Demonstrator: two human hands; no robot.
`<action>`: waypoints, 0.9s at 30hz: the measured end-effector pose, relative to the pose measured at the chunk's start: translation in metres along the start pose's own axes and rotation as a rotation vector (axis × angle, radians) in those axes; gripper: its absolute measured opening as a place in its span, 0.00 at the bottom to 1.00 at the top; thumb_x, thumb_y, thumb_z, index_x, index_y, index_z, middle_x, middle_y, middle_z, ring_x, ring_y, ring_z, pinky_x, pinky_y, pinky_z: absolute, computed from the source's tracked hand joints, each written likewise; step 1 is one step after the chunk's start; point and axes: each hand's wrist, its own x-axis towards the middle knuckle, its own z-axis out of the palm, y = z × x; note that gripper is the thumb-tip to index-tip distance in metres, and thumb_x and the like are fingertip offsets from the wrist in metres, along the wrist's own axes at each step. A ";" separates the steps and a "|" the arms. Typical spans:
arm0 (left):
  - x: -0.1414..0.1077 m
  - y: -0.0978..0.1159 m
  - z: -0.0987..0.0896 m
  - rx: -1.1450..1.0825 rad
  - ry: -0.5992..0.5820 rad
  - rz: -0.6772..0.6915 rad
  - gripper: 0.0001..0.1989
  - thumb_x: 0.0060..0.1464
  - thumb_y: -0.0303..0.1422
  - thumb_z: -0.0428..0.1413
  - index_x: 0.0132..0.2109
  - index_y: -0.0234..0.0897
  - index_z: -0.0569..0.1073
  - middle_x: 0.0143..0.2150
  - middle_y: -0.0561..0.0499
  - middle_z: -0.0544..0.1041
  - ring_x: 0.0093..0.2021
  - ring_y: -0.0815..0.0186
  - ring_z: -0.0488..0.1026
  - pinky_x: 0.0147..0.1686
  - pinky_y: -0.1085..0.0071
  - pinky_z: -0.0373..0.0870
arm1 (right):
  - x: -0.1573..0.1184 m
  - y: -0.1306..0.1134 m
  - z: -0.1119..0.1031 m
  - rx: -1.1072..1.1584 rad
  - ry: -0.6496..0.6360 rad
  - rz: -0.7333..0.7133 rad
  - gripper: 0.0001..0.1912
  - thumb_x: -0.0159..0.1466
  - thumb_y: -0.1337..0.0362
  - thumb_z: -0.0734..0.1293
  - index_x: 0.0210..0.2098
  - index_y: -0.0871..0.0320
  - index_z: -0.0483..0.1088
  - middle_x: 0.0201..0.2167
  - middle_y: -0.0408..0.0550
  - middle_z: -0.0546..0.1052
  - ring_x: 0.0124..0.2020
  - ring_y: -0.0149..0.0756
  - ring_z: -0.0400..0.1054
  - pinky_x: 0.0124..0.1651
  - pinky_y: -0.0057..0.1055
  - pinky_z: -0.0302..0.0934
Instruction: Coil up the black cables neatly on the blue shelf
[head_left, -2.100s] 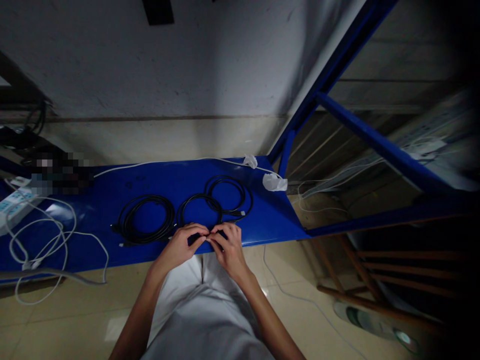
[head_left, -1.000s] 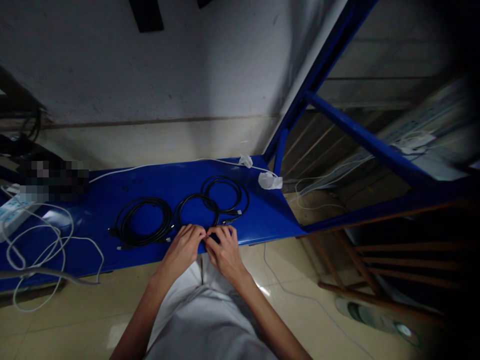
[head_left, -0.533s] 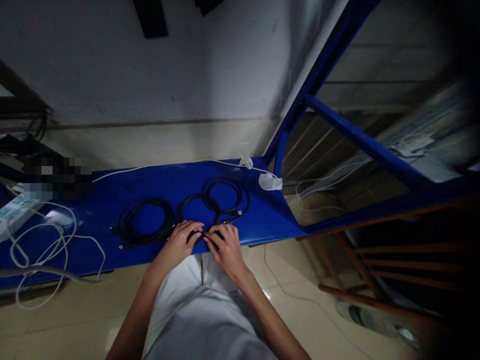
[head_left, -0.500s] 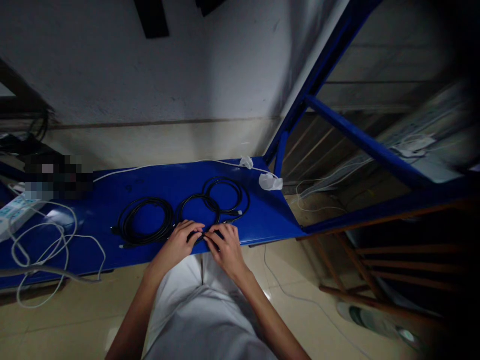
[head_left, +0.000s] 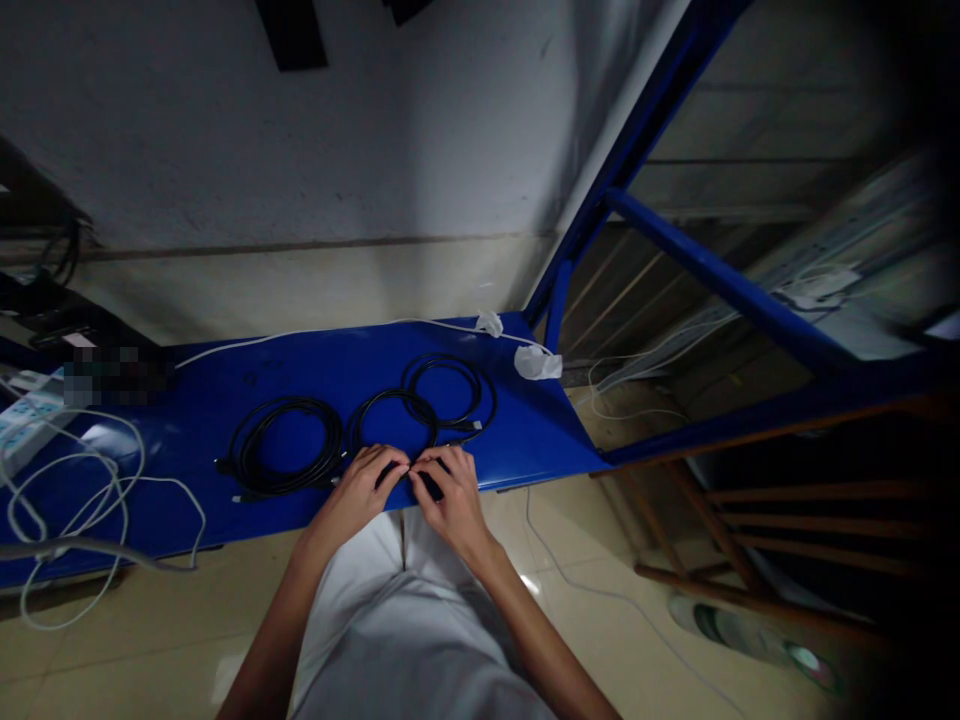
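Three coils of black cable lie side by side on the blue table. The front edge of the middle coil runs in under my fingers. My left hand pinches it, thumb against fingers, and my right hand does the same just beside it. The fingertips of both hands nearly meet there; any small tie between them is too hidden to make out. To the left rests a thicker coil, and behind on the right is another coil with a pale plug end.
A white power strip and loose loops of white cable occupy the left. Crumpled white scraps sit near the right end, by a blue frame. A wooden chair stands to the right, with a bottle on the floor.
The view has shifted slightly. Both hands stay at the middle coil's front edge, with their fingertips a little closer together. The coils lie as before.
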 end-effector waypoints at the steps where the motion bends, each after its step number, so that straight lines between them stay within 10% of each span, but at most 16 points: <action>1: -0.002 0.000 0.002 0.003 0.013 0.005 0.09 0.77 0.36 0.51 0.53 0.43 0.76 0.50 0.48 0.81 0.54 0.58 0.76 0.58 0.59 0.69 | 0.000 -0.001 0.000 0.005 0.008 0.009 0.06 0.76 0.64 0.68 0.46 0.52 0.79 0.50 0.51 0.81 0.53 0.46 0.71 0.55 0.47 0.62; 27: -0.004 -0.019 0.016 -0.195 0.160 -0.099 0.09 0.70 0.41 0.62 0.50 0.44 0.82 0.50 0.48 0.85 0.51 0.58 0.82 0.56 0.62 0.76 | 0.002 0.002 0.001 0.073 -0.040 0.038 0.10 0.77 0.66 0.67 0.50 0.50 0.81 0.51 0.50 0.81 0.54 0.45 0.71 0.56 0.46 0.62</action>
